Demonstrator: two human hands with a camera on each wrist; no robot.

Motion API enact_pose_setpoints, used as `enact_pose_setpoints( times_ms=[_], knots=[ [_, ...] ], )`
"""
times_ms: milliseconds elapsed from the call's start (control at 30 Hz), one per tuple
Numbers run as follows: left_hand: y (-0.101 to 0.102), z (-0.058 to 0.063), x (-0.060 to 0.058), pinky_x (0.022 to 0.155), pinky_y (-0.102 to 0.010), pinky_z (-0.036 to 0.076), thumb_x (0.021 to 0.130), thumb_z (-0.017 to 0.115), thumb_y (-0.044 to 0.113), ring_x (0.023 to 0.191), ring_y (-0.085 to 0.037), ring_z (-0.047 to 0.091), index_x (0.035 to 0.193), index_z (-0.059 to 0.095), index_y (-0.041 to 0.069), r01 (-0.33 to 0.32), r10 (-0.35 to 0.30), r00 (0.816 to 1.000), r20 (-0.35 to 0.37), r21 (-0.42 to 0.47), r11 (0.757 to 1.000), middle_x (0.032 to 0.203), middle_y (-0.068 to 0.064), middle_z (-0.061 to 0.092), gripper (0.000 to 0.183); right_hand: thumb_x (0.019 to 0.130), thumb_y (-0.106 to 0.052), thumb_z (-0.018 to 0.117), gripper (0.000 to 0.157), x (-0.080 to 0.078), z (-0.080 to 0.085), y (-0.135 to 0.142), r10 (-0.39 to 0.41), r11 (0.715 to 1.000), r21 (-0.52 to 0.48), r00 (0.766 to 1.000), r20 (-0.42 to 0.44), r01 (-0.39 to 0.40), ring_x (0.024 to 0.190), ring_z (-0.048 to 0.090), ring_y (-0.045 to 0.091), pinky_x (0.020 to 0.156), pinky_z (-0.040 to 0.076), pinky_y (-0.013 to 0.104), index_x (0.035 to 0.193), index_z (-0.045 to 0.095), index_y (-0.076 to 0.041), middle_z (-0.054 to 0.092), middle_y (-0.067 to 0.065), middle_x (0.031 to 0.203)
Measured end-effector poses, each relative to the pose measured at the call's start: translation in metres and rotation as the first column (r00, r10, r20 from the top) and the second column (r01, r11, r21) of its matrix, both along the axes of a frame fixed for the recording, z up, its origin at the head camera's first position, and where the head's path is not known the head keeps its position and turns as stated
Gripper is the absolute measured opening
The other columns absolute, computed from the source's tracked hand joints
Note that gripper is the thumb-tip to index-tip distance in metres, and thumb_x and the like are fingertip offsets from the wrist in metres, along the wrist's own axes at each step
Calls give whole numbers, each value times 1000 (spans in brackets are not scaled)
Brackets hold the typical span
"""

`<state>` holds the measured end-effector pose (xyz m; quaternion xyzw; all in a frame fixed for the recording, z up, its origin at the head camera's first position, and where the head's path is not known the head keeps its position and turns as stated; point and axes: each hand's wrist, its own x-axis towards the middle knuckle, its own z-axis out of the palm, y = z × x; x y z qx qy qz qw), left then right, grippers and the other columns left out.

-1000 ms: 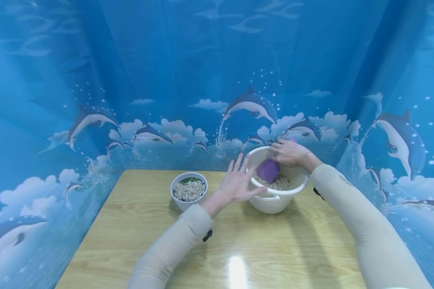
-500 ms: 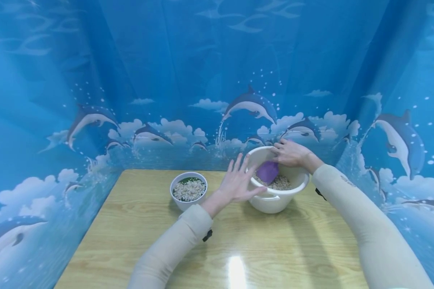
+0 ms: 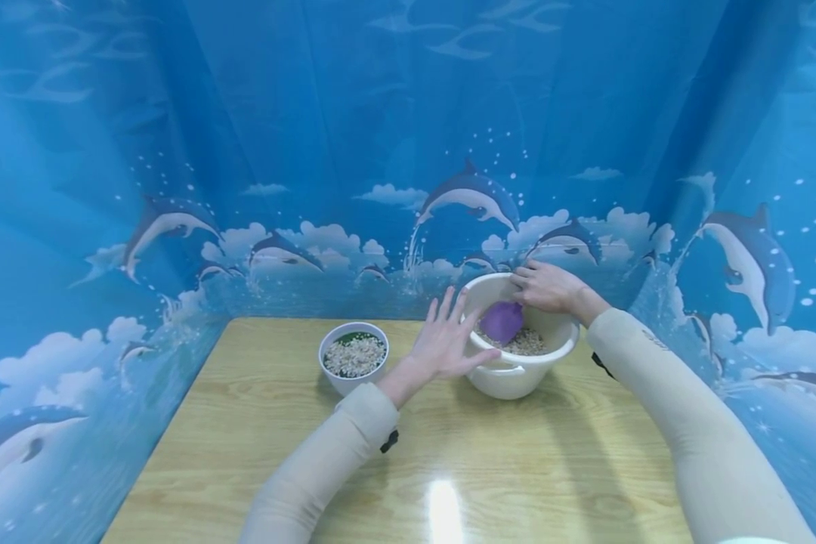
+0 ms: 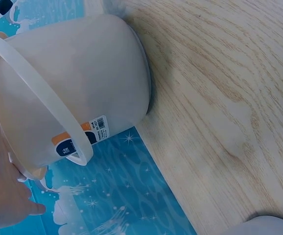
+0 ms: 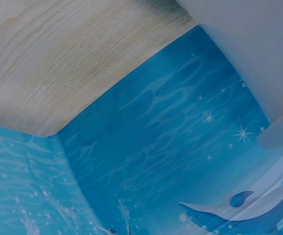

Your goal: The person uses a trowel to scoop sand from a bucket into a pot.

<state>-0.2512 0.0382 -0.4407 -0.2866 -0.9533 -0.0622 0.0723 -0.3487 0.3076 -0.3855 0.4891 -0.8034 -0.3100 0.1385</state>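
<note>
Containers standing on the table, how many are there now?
2: the large white tub, at the right with both hands at it, and the smaller white bowl to its left. Something small could be hidden behind the tub.

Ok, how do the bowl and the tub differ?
The tub is wider and deeper than the bowl. The tub has a handle; none shows on the bowl. A purple scoop is inside the tub, but none is in the bowl. Both are whitish outside and hold grains.
</note>
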Motion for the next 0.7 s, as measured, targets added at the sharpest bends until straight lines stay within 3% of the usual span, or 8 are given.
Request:
enact_pose_setpoints(
  times_ms=[200,567,700],
  knots=[
    [-1,1,1,135,-61,13,97,35,85,167,-41,2,170,21,25,0,0,1000,17,3,1000,180,-17,3,96,90,-31,81,26,0,-7,-6,12,999,-36,1000,27,-11,108,64,22,90,56,38,115,78,-25,74,2,117],
    [0,2,1,136,-61,15,96,34,85,167,-41,3,170,20,26,-1,1,1000,19,12,1000,180,-17,3,96,90,-32,81,36,8,-11,-9,-70,997,-30,995,70,72,133,64,30,107,56,50,125,76,-22,69,10,142],
    [-1,2,2,135,-61,16,97,34,85,167,-41,4,169,24,24,-1,1,1000,15,10,1000,180,-17,5,95,91,-38,80,37,11,-15,-8,-79,996,-45,992,96,83,127,66,28,107,57,49,124,75,-21,71,9,135]
  ],
)
